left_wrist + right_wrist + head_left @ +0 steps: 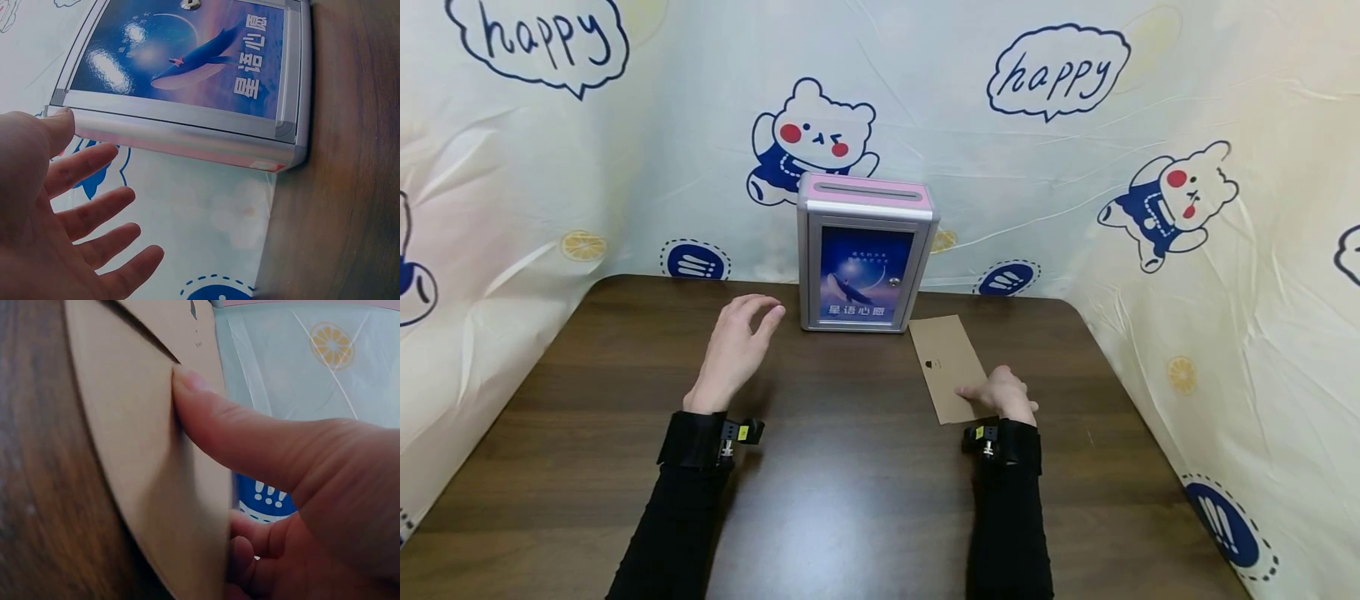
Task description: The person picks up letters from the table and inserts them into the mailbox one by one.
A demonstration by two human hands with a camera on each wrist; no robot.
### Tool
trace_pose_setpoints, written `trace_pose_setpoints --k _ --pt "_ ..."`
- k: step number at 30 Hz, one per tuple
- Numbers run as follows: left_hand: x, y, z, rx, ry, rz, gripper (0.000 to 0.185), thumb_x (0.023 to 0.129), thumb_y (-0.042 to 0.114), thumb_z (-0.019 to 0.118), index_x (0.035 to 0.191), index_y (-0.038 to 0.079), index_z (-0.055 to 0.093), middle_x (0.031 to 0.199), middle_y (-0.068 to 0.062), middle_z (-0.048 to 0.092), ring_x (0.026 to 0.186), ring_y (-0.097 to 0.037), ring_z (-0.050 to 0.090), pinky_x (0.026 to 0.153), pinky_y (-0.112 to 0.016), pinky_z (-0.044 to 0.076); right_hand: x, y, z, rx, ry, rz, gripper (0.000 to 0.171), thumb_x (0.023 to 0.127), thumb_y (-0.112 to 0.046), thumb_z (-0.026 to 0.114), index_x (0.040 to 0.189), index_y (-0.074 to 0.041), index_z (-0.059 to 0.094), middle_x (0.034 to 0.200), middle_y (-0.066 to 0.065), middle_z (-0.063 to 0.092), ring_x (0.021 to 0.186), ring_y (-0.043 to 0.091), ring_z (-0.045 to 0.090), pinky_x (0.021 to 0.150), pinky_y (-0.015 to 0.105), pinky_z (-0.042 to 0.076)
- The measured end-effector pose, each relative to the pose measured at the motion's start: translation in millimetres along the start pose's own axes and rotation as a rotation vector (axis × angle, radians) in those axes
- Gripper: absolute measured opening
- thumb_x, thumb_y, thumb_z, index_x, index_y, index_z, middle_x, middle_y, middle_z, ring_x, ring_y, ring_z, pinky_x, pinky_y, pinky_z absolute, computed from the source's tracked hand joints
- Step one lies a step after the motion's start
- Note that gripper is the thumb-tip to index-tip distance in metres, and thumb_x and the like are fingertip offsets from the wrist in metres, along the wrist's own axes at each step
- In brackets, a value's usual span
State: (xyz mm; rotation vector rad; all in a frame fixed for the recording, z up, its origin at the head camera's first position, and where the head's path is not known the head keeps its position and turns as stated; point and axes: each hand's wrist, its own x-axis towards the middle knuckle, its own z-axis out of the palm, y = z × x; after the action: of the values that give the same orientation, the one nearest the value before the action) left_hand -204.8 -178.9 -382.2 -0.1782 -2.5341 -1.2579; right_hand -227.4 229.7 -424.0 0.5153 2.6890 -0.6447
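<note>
A brown paper envelope (946, 354) with a small dark print lies at the right of the table, its far end close to the box's foot. My right hand (1006, 393) pinches its near right edge; in the right wrist view the thumb presses the envelope's flap side (134, 419) and curled fingers sit behind the edge. Upright at the back stands a silver-framed box (865, 275) with a pink slotted top, a blue whale picture and a round lock. To its left hovers my left hand (733, 346), fingers relaxed and holding nothing; the left wrist view shows them spread.
The dark wooden table (820, 467) has rounded far corners. A pale cloth (940, 67) printed with bears and lettering hangs right behind the box and along both sides. Each wrist carries a black strap with a small camera.
</note>
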Motion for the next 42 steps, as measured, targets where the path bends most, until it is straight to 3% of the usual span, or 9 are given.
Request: trace_pose_setpoints --k 2,5,9,14,21,27,35,38,42 --pt "-0.3 -0.4 0.7 0.005 0.0 -0.002 0.042 0.106 0.037 0.051 0.129 0.004 0.062 0.145 -0.021 0.051 0.142 -0.041 0.038 0.115 -0.059 0.031 -1 1 -1 0.028 0.001 -0.022 0.075 0.083 -0.052 0.077 0.125 0.005 0.054 0.12 0.025 0.061 0.117 0.043 0.054 0.1 0.067 0.034" --pt "-0.1 -1.0 2.6 0.007 -0.009 -0.003 0.042 0.106 0.037 0.051 0.129 0.004 0.062 0.144 -0.021 0.052 0.142 -0.04 0.038 0.115 -0.059 0.031 -1 4 -2 0.152 -0.038 -0.087 0.051 0.088 -0.042 0.075 0.11 0.003 0.062 0.099 0.015 0.067 0.091 0.027 0.063 0.089 0.048 0.046" --pt "0.5 -0.8 5.8 0.006 -0.032 0.001 0.042 0.106 0.037 0.05 0.13 0.004 0.062 0.143 -0.02 0.053 0.141 -0.039 0.04 0.116 -0.059 0.031 -5 8 -9 0.365 -0.147 -0.178 0.037 0.1 -0.031 0.062 0.115 0.003 0.064 0.092 0.01 0.073 0.078 0.015 0.068 0.075 0.029 0.052" --pt "1.2 3.0 9.5 0.005 -0.089 -0.002 0.042 0.106 0.037 0.05 0.132 0.005 0.061 0.141 -0.019 0.055 0.136 -0.037 0.047 0.114 -0.058 0.036 -21 2 -29 0.439 -0.125 -0.192 0.042 0.106 -0.035 0.049 0.127 -0.002 0.063 0.105 0.009 0.072 0.097 0.02 0.066 0.092 0.035 0.048" --pt "1.4 15.6 14.2 0.006 -0.179 -0.018 0.044 0.107 0.038 0.049 0.133 0.005 0.06 0.138 -0.018 0.06 0.132 -0.035 0.054 0.111 -0.054 0.043 -51 -8 -60 0.596 0.027 -0.28 0.039 0.104 -0.037 0.054 0.102 0.0 0.065 0.078 -0.009 0.066 0.076 0.009 0.063 0.075 0.026 0.05" --pt "-2.7 31.1 24.7 -0.064 -0.229 0.01 0.047 0.106 0.043 0.049 0.134 0.008 0.061 0.136 -0.014 0.063 0.124 -0.031 0.06 0.106 -0.052 0.047 -69 -27 -65 0.679 0.068 -0.4 0.049 0.101 -0.039 0.06 0.116 0.007 0.067 0.077 -0.013 0.07 0.072 0.004 0.065 0.07 0.024 0.053" --pt "-7.6 39.9 42.2 -0.119 -0.302 0.058 0.046 0.106 0.045 0.048 0.133 0.011 0.063 0.134 -0.011 0.067 0.12 -0.027 0.064 0.103 -0.05 0.05 -94 -43 -67 0.816 0.196 -0.397 0.044 0.101 -0.036 0.062 0.115 0.005 0.068 0.076 -0.015 0.071 0.071 0.004 0.067 0.066 0.023 0.054" --pt "-8.0 42.2 44.1 -0.135 -0.297 0.065 0.047 0.105 0.046 0.048 0.133 0.011 0.063 0.133 -0.01 0.067 0.121 -0.026 0.064 0.102 -0.05 0.051 -101 -46 -70 0.869 0.196 -0.435 0.043 0.1 -0.035 0.063 0.115 0.005 0.068 0.079 -0.016 0.072 0.074 0.004 0.068 0.068 0.023 0.054" --pt "-7.8 47.9 43.6 -0.252 -0.29 0.06 0.044 0.105 0.046 0.049 0.129 0.012 0.064 0.125 -0.011 0.07 0.115 -0.027 0.067 0.098 -0.048 0.054 -107 -54 -70 0.878 0.13 -0.508 0.034 0.099 -0.034 0.064 0.108 -0.002 0.072 0.081 -0.014 0.073 0.075 0.006 0.069 0.068 0.025 0.053"
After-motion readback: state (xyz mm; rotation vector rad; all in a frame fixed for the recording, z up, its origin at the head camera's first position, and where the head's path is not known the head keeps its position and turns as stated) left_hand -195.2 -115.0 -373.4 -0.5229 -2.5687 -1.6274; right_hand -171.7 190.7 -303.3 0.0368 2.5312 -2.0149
